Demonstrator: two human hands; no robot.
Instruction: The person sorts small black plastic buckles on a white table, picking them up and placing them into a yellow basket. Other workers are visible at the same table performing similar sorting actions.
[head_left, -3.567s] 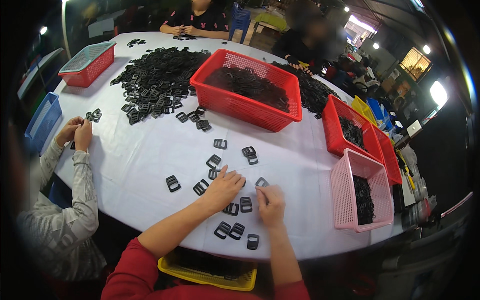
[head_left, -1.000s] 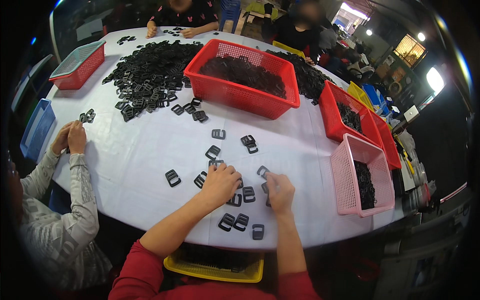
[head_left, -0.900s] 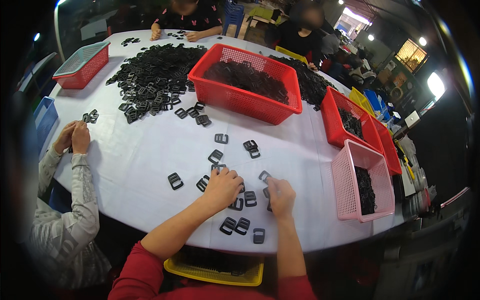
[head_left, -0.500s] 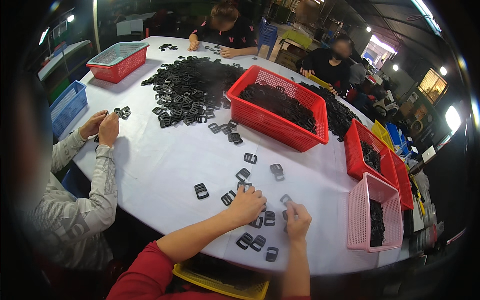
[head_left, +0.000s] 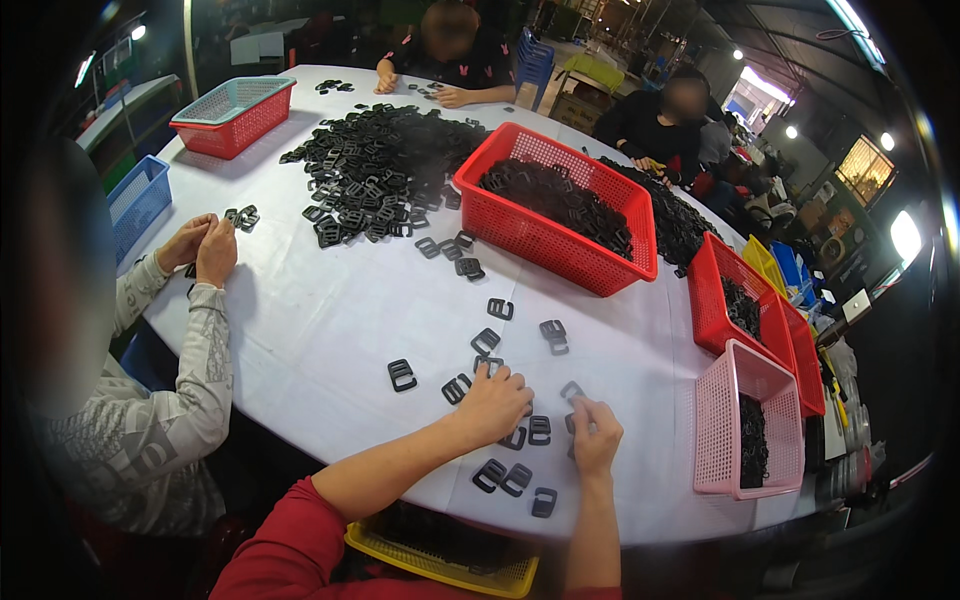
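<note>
Black plastic strap buckles (head_left: pixel 402 375) lie loosely scattered in front of me on the white-covered table. My left hand (head_left: pixel 493 408) is closed, its fingertips on a buckle (head_left: pixel 489 363) that partly shows beyond them. To its right, my right hand (head_left: pixel 597 436) pinches the near end of another buckle (head_left: pixel 571 391), which looks blurred. Between and below the hands rest more buckles (head_left: pixel 540 430), some partly covered by my fingers. Closer to the table's near edge are a few others (head_left: pixel 517 479).
A large heap of buckles (head_left: pixel 365 175) sits beyond, beside a red basket (head_left: pixel 560 245) full of black pieces. Pink (head_left: pixel 715 430) and red baskets (head_left: pixel 708 310) line the right. A yellow basket (head_left: pixel 440 568) is below the table edge. Co-workers sit at left, far side and far right.
Both my hands stay almost in place at the same buckles. The view has shifted slightly. At the far right, a co-worker's raised hand has come down.
</note>
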